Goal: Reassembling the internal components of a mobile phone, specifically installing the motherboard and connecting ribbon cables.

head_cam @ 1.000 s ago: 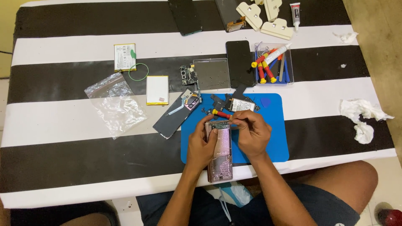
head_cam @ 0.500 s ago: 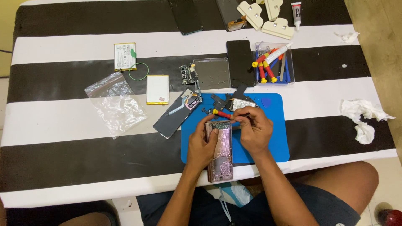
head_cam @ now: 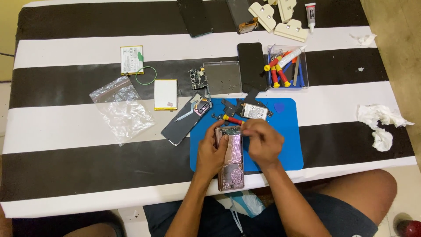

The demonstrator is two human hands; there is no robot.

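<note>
Since the frames of a second ago, very little has shifted: the right hand [head_cam: 262, 141] has drawn slightly in over the top end of the opened phone [head_cam: 230, 158], and the red-and-yellow screwdriver [head_cam: 232, 119] that lay under its fingers now rests uncovered on the blue work mat [head_cam: 289, 145], just above the phone.

The phone lies lengthwise on the mat's left part, its back cover off and its pinkish inner frame showing, its lower end reaching past the near edge of the striped table [head_cam: 66, 131]. The step in hand looks like fine work on the small parts at the phone's upper end, likely seating or lifting a tiny piece. That calls for a steady hold and a light, precise touch from the fingertips.

The left hand [head_cam: 211, 153] grips the phone's left side, thumb pressed on the top edge, fingers wrapped under. The right hand is curled, knuckles up, fingertips gathered at the upper right corner; whether they pinch something cannot be told. Both forearms reach up from the bottom of the view.

Nearby lie a dark back cover [head_cam: 184, 117], a small circuit part [head_cam: 253, 111], a yellow-edged battery [head_cam: 165, 94] and a tray of tools [head_cam: 287, 66].
</note>
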